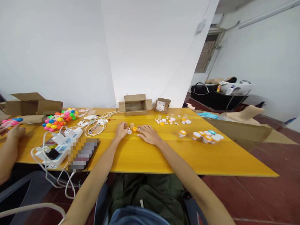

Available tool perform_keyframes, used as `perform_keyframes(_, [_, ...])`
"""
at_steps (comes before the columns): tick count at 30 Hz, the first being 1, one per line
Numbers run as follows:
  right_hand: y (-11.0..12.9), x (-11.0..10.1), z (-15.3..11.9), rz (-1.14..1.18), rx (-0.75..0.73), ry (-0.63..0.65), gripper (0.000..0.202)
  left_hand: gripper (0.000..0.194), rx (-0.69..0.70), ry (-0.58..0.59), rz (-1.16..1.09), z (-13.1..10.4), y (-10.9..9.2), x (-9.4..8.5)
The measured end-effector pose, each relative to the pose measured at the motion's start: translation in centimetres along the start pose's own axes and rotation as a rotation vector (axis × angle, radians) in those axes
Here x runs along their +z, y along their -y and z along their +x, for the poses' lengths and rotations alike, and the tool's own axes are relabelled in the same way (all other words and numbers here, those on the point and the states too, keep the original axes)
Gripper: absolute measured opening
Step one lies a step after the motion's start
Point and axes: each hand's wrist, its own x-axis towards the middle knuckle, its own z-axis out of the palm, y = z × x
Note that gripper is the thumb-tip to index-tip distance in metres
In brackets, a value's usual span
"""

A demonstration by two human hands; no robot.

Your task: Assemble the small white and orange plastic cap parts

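My left hand [122, 130] rests at the middle of the yellow table, its fingers curled in and the fingertips at a small white disc [129, 132] with a hole. Facing it, my right hand [149, 134] is palm down with fingers stretched and slightly apart. Its fingertips lie right beside an orange ring-shaped lid [135, 129]; whether they touch it I cannot tell. Just behind the lid stands a small clear plastic cup [132, 124], between both hands.
Loose white and orange parts [167, 120] lie at the back right, near lidded clear cups [207, 137]. Two cardboard boxes [136, 107] [162, 105] stand by the wall. Leftward are a power strip [62, 150], cables, a phone [83, 154], colourful balls [59, 120] and another person's hand [14, 132].
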Motion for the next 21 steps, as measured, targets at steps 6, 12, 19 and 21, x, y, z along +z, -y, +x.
perform_keyframes(6, [-0.28,0.61,0.07,-0.008,0.034,0.018,0.039,0.012,0.019,0.056,0.074,-0.04,-0.12,-0.54])
perform_keyframes(12, [-0.32,0.54,-0.01,0.003,0.082,0.007,0.039,0.016,0.023,0.078,0.048,-0.17,-0.19,-0.70])
perform_keyframes(19, [-0.69,0.51,-0.18,0.015,0.101,-0.056,0.037,0.024,0.014,0.086,0.003,-0.19,-0.45,-0.92])
perform_keyframes(21, [-0.95,0.68,-0.22,0.012,0.105,-0.073,0.036,0.029,0.007,0.084,0.007,-0.25,-0.54,-0.98])
